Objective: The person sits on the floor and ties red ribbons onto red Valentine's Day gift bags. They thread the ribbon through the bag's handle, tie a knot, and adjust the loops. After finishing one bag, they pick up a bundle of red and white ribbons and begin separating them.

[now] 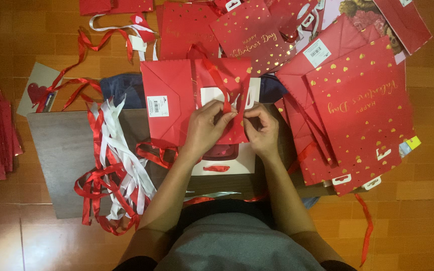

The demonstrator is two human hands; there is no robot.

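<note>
Left hand [206,125]: fingers curled in tight, thumb and forefinger pinching the red ribbon [225,103] where it meets the top edge of the folded red paper bag [177,100]. Right hand [263,129]: fingers also bunched, pinching the same ribbon just right of the left hand's pinch; the two sets of fingertips nearly touch. I can't tell how much ribbon sits inside either pinch. The ribbon runs up and far-left from the fingers in a loop across the bag.

Both forearms come up from the near edge and angle inward, wrists fairly straight, backs of the hands facing the camera. The hands rest over the bag and a white card [224,158] lying under it.

The bag lies flat in the middle of a grey board [61,150] on the wooden floor [428,200]. Left of the left arm, a tangled pile of red and white ribbons [114,170], close to the elbow. Right of the right hand, a stack of red bags with gold hearts [362,115] crowds in, almost touching it. More red bags [247,30] lie at the far side. Open floor only near left and near right.
</note>
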